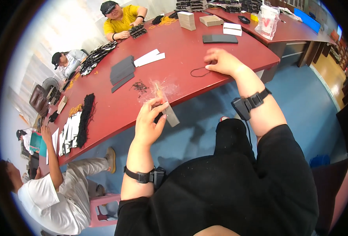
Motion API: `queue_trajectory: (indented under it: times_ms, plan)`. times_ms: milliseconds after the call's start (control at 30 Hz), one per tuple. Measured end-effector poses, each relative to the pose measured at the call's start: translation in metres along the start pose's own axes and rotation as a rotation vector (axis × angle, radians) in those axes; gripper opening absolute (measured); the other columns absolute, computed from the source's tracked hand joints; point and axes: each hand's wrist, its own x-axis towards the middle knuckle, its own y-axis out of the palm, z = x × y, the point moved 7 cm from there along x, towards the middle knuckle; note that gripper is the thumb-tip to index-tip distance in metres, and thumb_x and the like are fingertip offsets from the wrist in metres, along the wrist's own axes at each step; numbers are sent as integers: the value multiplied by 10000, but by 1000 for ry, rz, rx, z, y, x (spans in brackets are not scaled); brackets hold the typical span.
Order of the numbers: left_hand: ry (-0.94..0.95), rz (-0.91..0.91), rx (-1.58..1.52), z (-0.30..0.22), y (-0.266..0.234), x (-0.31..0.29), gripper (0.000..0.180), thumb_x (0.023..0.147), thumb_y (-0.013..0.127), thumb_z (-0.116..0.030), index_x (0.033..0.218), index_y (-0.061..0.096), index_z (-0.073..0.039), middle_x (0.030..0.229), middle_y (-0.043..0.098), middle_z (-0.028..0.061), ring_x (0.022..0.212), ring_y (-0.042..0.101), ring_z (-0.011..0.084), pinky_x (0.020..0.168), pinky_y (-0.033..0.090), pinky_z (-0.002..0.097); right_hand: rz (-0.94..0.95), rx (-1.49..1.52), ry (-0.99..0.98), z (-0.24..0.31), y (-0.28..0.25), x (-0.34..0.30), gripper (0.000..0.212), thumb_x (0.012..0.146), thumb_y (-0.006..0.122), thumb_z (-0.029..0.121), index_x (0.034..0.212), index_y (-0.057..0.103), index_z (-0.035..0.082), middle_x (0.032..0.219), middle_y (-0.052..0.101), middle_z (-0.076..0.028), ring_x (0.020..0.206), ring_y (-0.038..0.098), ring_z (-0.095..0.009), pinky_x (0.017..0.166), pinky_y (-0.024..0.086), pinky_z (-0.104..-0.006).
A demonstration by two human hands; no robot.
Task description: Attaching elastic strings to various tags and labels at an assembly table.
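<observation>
Item: flat grey rectangular strip [173, 117], at red tabletop [182, 69]'s near edge.
Left hand [148, 122]: fingers curled, pinching strip.
Cord: thin black cord loop [193, 75], right.
Right hand [226, 63]: half-curled at cord; hold unclear.

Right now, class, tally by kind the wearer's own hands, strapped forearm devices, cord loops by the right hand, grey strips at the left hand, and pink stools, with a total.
Own hands: 2 (left hand, right hand)
Strapped forearm devices: 2 (left device, right device)
Dark cord loop: 1
Grey strip: 1
Pink stool: 1
Total: 7
</observation>
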Motion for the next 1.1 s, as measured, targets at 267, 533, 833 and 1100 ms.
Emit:
queue_trajectory:
  times_ms: [267,533,833,1100]
  plan:
    - [-104,-60,-118,1,-15,-16,297,750,636,-2,1042,635,-55,1137,540,118,1072,535,245,933,406,350,116,-155,76,18,-1,-12,129,817,594,171,845,600,45,860,634,-105,835,596,-299,731,464,-388]
    - [-292,447,-1121,-37,57,-46,409,926,519,-255,1219,477,27,1204,519,133,1152,477,233,984,366,376,22,566,11,141,4,-73,91,857,592,93,919,562,33,719,589,-54,648,576,-143,592,453,-275]
    - [-417,-33,-1415,-6,66,-57,331,984,387,-292,1034,560,-14,1255,489,135,1173,435,225,1011,325,375,-53,466,-655,188,48,-122,252,696,654,40,930,563,64,768,574,-87,690,590,-265,579,482,-356]
    - [-377,34,-1206,-6,39,-50,292,990,377,-281,885,502,-39,682,493,29,671,503,132,789,457,321,33,602,-672,178,63,-147,287,742,666,43,1012,571,57,920,605,-122,846,608,-292,712,500,-382]
